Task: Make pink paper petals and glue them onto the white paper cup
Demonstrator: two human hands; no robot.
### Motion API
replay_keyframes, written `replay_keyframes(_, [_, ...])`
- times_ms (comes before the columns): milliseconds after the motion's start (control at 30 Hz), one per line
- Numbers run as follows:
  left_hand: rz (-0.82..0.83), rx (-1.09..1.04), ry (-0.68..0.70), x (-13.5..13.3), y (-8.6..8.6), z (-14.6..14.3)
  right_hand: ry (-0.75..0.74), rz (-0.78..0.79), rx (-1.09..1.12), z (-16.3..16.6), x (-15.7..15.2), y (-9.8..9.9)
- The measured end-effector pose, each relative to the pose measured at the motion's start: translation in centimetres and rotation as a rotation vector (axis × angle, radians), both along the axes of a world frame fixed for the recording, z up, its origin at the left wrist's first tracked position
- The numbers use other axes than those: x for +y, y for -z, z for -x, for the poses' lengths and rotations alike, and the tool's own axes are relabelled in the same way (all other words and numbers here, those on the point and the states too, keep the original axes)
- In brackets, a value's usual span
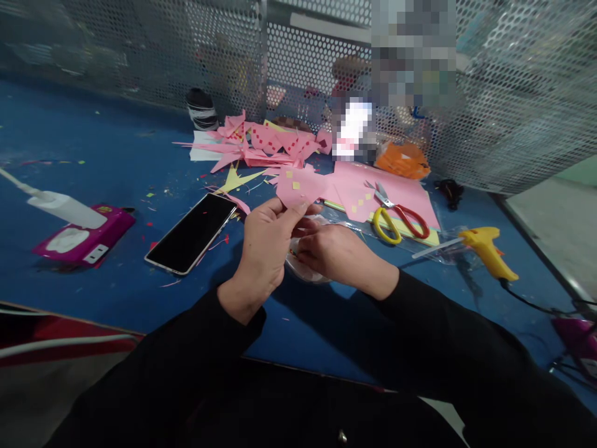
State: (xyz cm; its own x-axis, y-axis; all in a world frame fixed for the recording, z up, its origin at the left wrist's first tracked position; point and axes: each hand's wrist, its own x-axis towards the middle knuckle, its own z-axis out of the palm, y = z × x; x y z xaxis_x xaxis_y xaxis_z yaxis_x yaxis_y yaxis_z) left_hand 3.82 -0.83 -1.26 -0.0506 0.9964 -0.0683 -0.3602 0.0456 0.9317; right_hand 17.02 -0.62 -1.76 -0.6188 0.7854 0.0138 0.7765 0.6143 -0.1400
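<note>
A pink paper piece (305, 188) bearing yellow squares is held up just to the right of the phone (192, 233), toward its far end. Its near edge is pinched between the thumb and fingers of the left hand (267, 239), by which part of it is covered. The right hand (338, 250), farther right of the phone, is closed with the fingers curled down over a whitish round object (308, 272); this is mostly hidden and hard to make out, and whether anything is gripped by those fingers cannot be told.

Beyond the phone, folded pink papers (265, 149) with red squares are heaped, their outlines overlapping too much to be counted. Well to the right of the phone, red-and-yellow scissors (387, 202) are laid open on pink sheets (420, 198), and farther right still, a yellow glue gun (485, 246) is seen, its cord cut off at the frame's edge. To the left of the phone, a white plug (69, 210) is set on a purple socket block (88, 239). Past the folded papers beyond the phone, a bright patch is blurred into blocks, and what lies behind the perforated panel (163, 56) is barely discernible.
</note>
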Motion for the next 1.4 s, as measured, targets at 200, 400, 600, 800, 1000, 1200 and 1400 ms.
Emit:
replay_keyframes(200, [0.005,0.026,-0.007,0.0,0.0,0.0,-0.001,0.012,0.024,-0.1,0.0,0.2])
replay_keyframes(400, [-0.006,0.005,0.0,0.1,0.1,0.0,0.007,0.012,0.052,-0.2,0.0,0.4])
replay_keyframes(600, [-0.011,0.02,0.005,0.2,0.2,0.0,0.048,0.021,0.084,-0.4,0.1,0.8])
replay_keyframes(800, [-0.014,0.016,0.014,0.3,0.3,0.1,0.111,0.055,0.215,-0.5,0.0,0.6])
replay_keyframes(1000, [-0.013,-0.006,-0.03,0.5,0.3,0.4,0.237,0.179,0.584,-1.0,-1.3,-0.2])
replay_keyframes(1200, [-0.006,0.019,0.003,0.3,0.2,0.3,0.361,0.344,1.009,-1.6,-2.4,-0.3])
replay_keyframes(1400, [-0.059,0.094,0.088,0.0,0.4,0.4,0.39,0.406,1.246,-1.9,-2.5,-0.5])
